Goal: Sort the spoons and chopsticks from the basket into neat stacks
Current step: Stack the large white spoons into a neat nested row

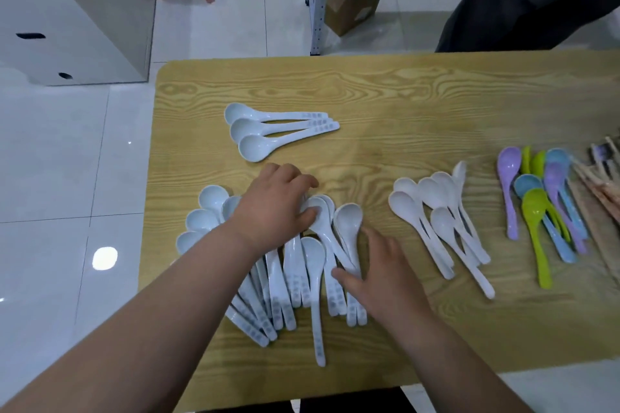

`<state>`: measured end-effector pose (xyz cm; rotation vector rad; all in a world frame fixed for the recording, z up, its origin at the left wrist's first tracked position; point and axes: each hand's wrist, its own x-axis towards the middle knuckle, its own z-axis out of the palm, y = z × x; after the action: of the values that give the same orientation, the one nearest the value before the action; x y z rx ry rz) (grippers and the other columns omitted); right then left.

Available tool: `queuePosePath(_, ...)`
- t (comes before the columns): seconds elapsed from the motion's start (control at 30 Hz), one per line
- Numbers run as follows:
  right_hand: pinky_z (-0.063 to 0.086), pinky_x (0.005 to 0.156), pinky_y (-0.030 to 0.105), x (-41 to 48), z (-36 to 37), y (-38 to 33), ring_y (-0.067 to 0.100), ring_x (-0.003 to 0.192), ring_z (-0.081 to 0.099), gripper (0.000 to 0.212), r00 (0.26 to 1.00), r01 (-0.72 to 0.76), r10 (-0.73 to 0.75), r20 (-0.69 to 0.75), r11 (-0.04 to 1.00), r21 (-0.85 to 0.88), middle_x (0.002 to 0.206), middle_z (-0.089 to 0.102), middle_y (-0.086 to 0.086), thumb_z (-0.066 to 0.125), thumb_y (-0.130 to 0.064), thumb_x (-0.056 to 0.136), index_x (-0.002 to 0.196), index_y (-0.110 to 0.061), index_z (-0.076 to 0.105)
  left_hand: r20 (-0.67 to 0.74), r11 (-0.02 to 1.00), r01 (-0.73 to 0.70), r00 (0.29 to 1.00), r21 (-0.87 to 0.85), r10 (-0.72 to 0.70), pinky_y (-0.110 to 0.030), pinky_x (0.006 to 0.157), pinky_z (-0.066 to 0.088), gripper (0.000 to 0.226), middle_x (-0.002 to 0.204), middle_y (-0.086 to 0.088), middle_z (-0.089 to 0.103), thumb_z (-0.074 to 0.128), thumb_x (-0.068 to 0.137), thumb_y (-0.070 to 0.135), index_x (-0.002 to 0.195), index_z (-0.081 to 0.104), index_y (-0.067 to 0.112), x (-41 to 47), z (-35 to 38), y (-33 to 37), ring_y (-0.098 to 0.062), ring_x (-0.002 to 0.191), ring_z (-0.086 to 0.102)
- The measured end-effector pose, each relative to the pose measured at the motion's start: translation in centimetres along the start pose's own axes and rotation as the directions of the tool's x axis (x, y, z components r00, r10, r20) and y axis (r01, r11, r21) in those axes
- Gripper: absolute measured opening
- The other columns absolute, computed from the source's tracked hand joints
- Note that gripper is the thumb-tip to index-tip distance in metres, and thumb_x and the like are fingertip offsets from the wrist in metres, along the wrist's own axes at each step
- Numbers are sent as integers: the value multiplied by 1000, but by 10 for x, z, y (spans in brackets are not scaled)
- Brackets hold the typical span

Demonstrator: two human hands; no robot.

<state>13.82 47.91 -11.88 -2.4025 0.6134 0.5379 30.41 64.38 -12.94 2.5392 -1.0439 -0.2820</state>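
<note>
Our left hand grips the spoon pile; our right hand lies flat on its handles. If we shove, spoons may slide off the table.

L grip clutching white spoon pile, R grip touching handles, wood table

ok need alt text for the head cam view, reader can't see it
Seen from above, a person's left hand and right hand rest on a fanned pile of pale blue spoons on a wooden table. Beyond lie three nested pale blue spoons; to the right, white spoons, coloured spoons and chopsticks.
</note>
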Motion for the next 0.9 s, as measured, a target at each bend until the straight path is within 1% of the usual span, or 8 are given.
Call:
queuePosePath(0.1,45,96,31,-2,10,5,19,125,50,77,999,-33,31,39,997,63,141,47,-3,65,-52,91,152,-26,26,105,996,-20,994,91,11,-45,86,51,51,108,-8,67,78,76,39,120,69,16,7,6,11,-37,100,56)
queuePosePath(0.2,51,86,37,1,15,7,15,101,59,54,997,-66,62,38,988,138,115,59,-8,60,-44,95,142,-29,39,172,992,-8,985,123,-14,-46,88,49,45,111,-6,66,72,80,34,121,67,17,14,12,17,-36,105,53)
queuePosePath(0.37,52,71,37,1,17,11,11,79,57,21,997,-79,76,28,983,167,91,58,-10,51,-33,97,118,-28,53,61,993,-6,998,121,-1,-45,72,51,20,80,-5,62,59,72,21,88,70,15,17,18,18,-35,81,56)
queuePosePath(0.53,47,69,33,-1,16,13,12,83,53,29,997,-78,76,23,991,105,107,53,-4,45,-27,98,125,-20,52,-62,995,24,998,102,-17,-33,69,29,13,71,2,62,79,70,16,79,70,20,11,17,23,-32,79,58)
queuePosePath(0.63,53,78,38,-7,17,16,15,89,54,34,998,-57,54,29,993,108,113,51,-2,44,-27,97,129,-19,52,-110,999,18,994,28,-15,-33,71,29,5,74,5,63,72,78,25,82,70,22,7,14,27,-30,82,58)
queuePosePath(0.73,52,83,37,-16,14,19,13,93,52,39,1000,-3,5,-14,990,139,117,48,-3,44,-24,99,136,-18,50,-130,985,68,987,-160,-90,-34,81,39,26,91,5,64,58,85,40,98,70,21,0,4,32,-20,89,53)
queuePosePath(0.8,50,81,33,-24,9,20,10,89,52,42,997,55,-45,-62,986,157,116,47,-4,44,-23,100,141,-18,48,-93,884,180,966,-431,-242,-22,87,39,24,105,6,62,64,90,36,109,66,22,-12,-13,44,-9,95,51)
queuePosePath(0.9,50,73,26,-37,0,13,8,81,53,42,984,157,-139,-107,971,179,109,45,-8,47,-23,99,141,-21,50,139,576,357,911,-735,-387,-16,85,48,30,113,13,61,70,89,39,117,61,33,-39,-39,63,-1,103,58)
